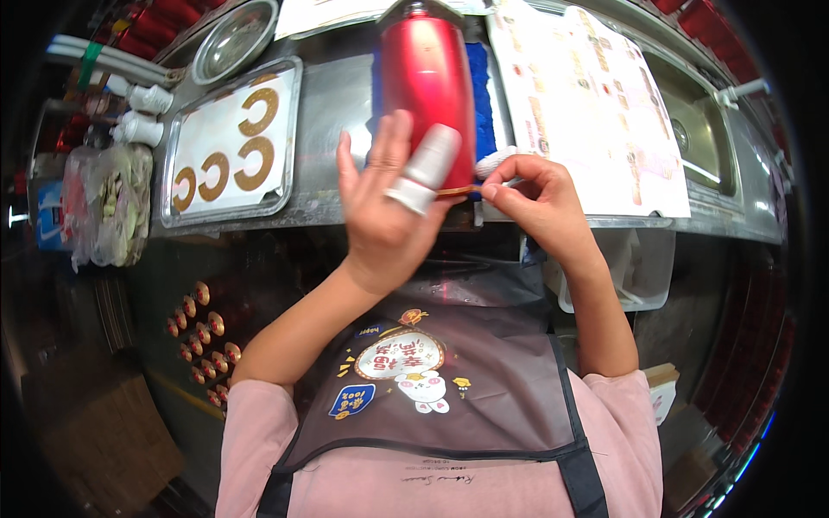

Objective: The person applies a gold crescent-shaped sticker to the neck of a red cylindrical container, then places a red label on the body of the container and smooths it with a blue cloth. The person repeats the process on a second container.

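A red bottle lies at upper centre on blue cloth; the left hand spreads wide over it, the right hand pinches narrowly beside its base, contents unclear.

Vessel rests on a cloth on the bench, between a tray of cutouts at left and a sheet at right. A bowl sits behind the tray; a sink lies right of the sheet. Left hand and right hand are at the vessel's near end.
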`<state>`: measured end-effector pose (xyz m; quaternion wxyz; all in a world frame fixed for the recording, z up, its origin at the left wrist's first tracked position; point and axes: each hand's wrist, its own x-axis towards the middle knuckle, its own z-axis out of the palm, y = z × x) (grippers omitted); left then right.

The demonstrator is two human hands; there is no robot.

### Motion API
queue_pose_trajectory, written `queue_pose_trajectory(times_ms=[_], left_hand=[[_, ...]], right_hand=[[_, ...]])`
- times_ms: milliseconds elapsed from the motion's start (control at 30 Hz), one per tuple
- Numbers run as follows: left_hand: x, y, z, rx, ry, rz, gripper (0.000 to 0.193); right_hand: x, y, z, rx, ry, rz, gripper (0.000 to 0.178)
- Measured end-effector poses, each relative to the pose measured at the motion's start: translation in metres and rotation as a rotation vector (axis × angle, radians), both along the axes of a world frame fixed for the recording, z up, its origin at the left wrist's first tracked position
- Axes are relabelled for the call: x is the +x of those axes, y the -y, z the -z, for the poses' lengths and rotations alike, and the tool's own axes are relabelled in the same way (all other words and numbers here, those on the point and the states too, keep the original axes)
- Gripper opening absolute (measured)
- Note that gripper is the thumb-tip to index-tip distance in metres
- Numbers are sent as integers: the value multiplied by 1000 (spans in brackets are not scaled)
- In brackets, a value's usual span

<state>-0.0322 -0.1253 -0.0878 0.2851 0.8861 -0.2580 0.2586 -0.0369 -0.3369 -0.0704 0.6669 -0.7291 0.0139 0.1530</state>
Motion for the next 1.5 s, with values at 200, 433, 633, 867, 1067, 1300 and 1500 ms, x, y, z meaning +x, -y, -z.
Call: queue_pose_trajectory(times_ms=[200, 433, 633, 867, 1067, 1300, 1500], left_hand=[[-5, -28, 14, -237, -172, 60, 68], [-31, -47, 25, -107, -171, 89, 53], [-24, -42, 24, -43, -86, 125, 49], [-16, -28, 3, 86, 6, 105, 51], [-7, 2, -8, 179, 96, 68, 38], [2, -13, 8, -168, -110, 80, 73], [-24, -43, 21, -182, -161, 66, 62]], right_hand=[[-5, -2, -12, -27, 14, 7, 12], [-11, 4, -24, 13, 14, 41, 10], [-4, 7, -9, -46, 1, 60, 12], [-4, 7, -2, -23, 11, 50, 8], [-2, 1, 4, -25, 13, 41, 10], [-6, -2, -3, -115, 63, 8, 12], [-15, -5, -26, -68, 56, 50, 10]])
